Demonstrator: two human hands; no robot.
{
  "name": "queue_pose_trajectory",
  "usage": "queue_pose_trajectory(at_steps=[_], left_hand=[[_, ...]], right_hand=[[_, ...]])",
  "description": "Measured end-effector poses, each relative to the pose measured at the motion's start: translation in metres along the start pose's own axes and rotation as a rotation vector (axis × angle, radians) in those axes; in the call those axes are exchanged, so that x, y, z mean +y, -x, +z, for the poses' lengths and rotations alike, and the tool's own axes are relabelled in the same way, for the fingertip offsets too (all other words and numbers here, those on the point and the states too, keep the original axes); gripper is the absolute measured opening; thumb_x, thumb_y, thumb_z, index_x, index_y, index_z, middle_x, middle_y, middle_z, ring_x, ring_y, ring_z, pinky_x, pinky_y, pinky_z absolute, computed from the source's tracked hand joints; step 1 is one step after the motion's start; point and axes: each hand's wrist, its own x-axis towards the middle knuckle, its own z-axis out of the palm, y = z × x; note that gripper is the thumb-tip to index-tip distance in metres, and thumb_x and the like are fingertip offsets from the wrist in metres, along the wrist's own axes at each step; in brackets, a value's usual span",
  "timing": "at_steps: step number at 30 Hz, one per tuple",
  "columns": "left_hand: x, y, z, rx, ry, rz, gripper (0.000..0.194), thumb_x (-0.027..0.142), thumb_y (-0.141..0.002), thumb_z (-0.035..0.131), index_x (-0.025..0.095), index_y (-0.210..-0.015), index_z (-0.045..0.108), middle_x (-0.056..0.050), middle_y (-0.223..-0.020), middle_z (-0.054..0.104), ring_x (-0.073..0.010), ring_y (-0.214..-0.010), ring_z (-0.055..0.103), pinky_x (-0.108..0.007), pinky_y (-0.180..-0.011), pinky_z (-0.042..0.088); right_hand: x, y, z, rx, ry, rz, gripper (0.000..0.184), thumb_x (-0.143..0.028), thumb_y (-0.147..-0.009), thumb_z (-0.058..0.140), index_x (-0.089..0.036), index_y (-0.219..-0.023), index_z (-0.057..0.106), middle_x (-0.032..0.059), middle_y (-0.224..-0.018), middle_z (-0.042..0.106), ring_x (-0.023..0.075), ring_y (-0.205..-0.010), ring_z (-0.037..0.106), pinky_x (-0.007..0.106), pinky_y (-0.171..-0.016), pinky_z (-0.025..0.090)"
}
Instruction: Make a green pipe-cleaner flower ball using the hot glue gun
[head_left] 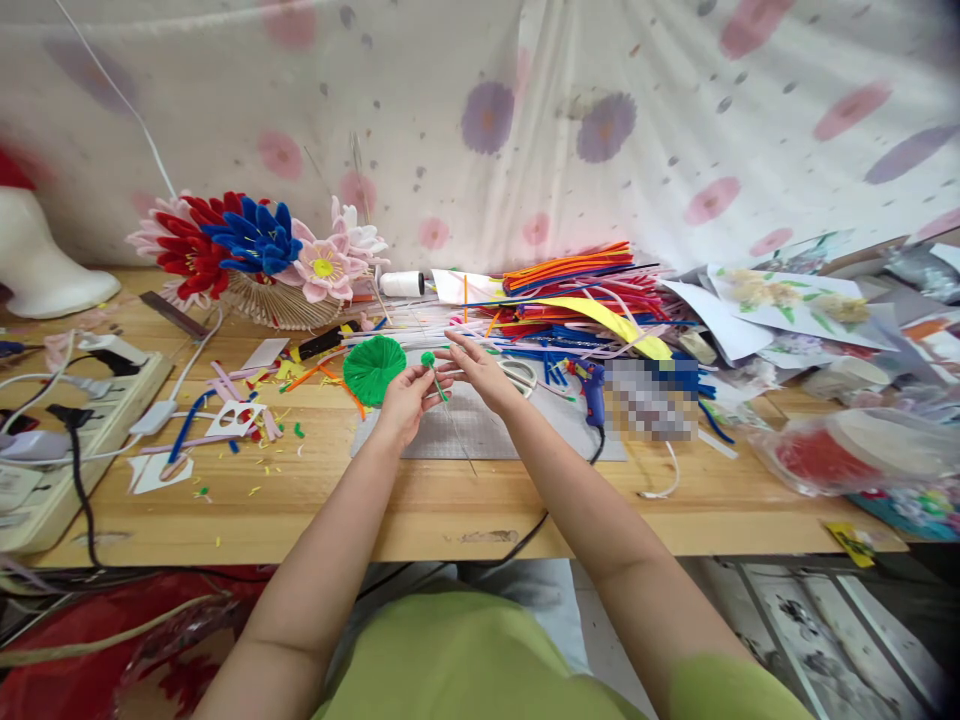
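Observation:
My left hand [406, 402] pinches a thin wire stem with a small green fuzzy ball [427, 358] at its top. Green wrapping covers the upper part of the stem, and the bare wire [463, 449] slants down over the grey mat [495, 440]. My right hand [484, 372] is beside the stem, fingers stretched out and fairly straight; whether its fingertips touch the stem I cannot tell. Just left of the ball lies a round green pipe-cleaner leaf [374, 369], partly behind my left hand. White-handled scissors [519, 377] rest behind my right wrist.
A blue glue gun [592, 392] with a black cord lies right of my right hand. Bundles of pipe cleaners [570, 270] are piled behind. Finished fuzzy flowers [259, 240] stand back left, near a power strip [97, 450]. Scraps litter the left; packets [832, 450] crowd the right.

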Motion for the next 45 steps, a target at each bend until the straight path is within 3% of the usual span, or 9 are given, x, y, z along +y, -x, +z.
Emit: queue_pose_trajectory(at_steps=[7, 9, 13, 17, 21, 28, 36, 42, 45], left_hand=[[0.003, -0.007, -0.006, 0.152, -0.12, 0.247, 0.015, 0.018, -0.062, 0.073, 0.016, -0.068, 0.059, 0.004, -0.067, 0.059, -0.0043, -0.06, 0.052, -0.016, -0.057, 0.038], [0.008, -0.008, -0.008, 0.144, -0.132, 0.245, 0.016, 0.019, -0.061, 0.074, 0.015, -0.067, 0.059, 0.004, -0.066, 0.059, -0.0046, -0.059, 0.052, -0.016, -0.055, 0.036], [0.022, -0.007, -0.012, 0.062, -0.042, 0.112, 0.02, 0.03, -0.065, 0.071, 0.015, -0.073, 0.061, 0.0, -0.07, 0.063, -0.0085, -0.063, 0.059, -0.018, -0.055, 0.04], [0.028, -0.008, -0.014, 0.079, -0.024, 0.228, 0.022, 0.031, -0.065, 0.071, 0.017, -0.081, 0.064, -0.001, -0.078, 0.066, -0.0083, -0.064, 0.06, -0.017, -0.055, 0.042], [0.026, -0.011, -0.016, 0.069, -0.132, 0.323, 0.025, 0.028, -0.06, 0.075, 0.015, -0.08, 0.067, 0.0, -0.073, 0.065, -0.0079, -0.059, 0.059, -0.02, -0.057, 0.047], [0.033, -0.008, -0.022, -0.021, -0.35, 0.3, 0.035, 0.035, -0.049, 0.08, 0.013, -0.074, 0.07, 0.001, -0.063, 0.062, -0.0094, -0.056, 0.058, -0.025, -0.062, 0.053], [0.043, -0.008, -0.028, -0.09, -0.563, 0.298, 0.04, 0.04, -0.041, 0.082, 0.013, -0.069, 0.072, -0.003, -0.073, 0.063, -0.0141, -0.062, 0.061, -0.033, -0.069, 0.053], [0.046, -0.009, -0.031, -0.089, -0.587, 0.23, 0.041, 0.037, -0.044, 0.082, 0.012, -0.075, 0.072, -0.003, -0.069, 0.066, -0.0152, -0.062, 0.062, -0.034, -0.071, 0.053], [0.046, -0.007, -0.032, -0.111, -0.573, 0.187, 0.041, 0.034, -0.053, 0.079, 0.011, -0.086, 0.071, -0.005, -0.076, 0.068, -0.0159, -0.066, 0.064, -0.033, -0.069, 0.054]], right_hand=[[0.009, 0.013, 0.004, -0.172, 0.031, 0.106, 0.039, -0.036, -0.059, 0.076, -0.019, -0.087, 0.055, -0.002, -0.068, 0.066, 0.0098, -0.062, 0.062, 0.024, -0.061, 0.05], [0.009, 0.015, 0.008, -0.177, 0.036, 0.105, 0.035, -0.039, -0.059, 0.075, -0.018, -0.077, 0.054, -0.0023, -0.062, 0.064, 0.0087, -0.056, 0.059, 0.024, -0.057, 0.049], [0.006, 0.014, 0.01, -0.14, 0.032, 0.068, 0.032, -0.042, -0.06, 0.072, -0.018, -0.07, 0.054, -0.0039, -0.058, 0.059, 0.0069, -0.05, 0.052, 0.023, -0.051, 0.047], [0.005, 0.015, 0.007, -0.129, 0.05, 0.06, 0.03, -0.043, -0.062, 0.069, -0.018, -0.069, 0.053, -0.0053, -0.055, 0.055, 0.0051, -0.044, 0.045, 0.018, -0.041, 0.035], [0.005, 0.017, 0.003, -0.132, 0.065, 0.076, 0.028, -0.042, -0.064, 0.067, -0.018, -0.07, 0.053, -0.0067, -0.051, 0.051, 0.003, -0.04, 0.036, 0.017, -0.038, 0.022], [0.0, 0.02, -0.003, -0.161, 0.19, 0.071, 0.026, -0.04, -0.065, 0.064, -0.017, -0.069, 0.052, -0.0062, -0.051, 0.05, 0.0033, -0.041, 0.035, 0.018, -0.039, 0.019], [0.001, 0.018, -0.008, -0.205, 0.319, 0.037, 0.024, -0.038, -0.069, 0.061, -0.016, -0.071, 0.053, -0.006, -0.051, 0.05, 0.0035, -0.042, 0.034, 0.019, -0.042, 0.023], [-0.002, 0.018, -0.008, -0.22, 0.32, 0.042, 0.025, -0.039, -0.068, 0.061, -0.016, -0.071, 0.053, -0.0055, -0.052, 0.05, 0.0038, -0.043, 0.035, 0.019, -0.042, 0.022], [-0.002, 0.019, -0.01, -0.222, 0.32, 0.052, 0.026, -0.04, -0.068, 0.06, -0.016, -0.071, 0.052, -0.0053, -0.053, 0.05, 0.0039, -0.044, 0.036, 0.019, -0.042, 0.023]])
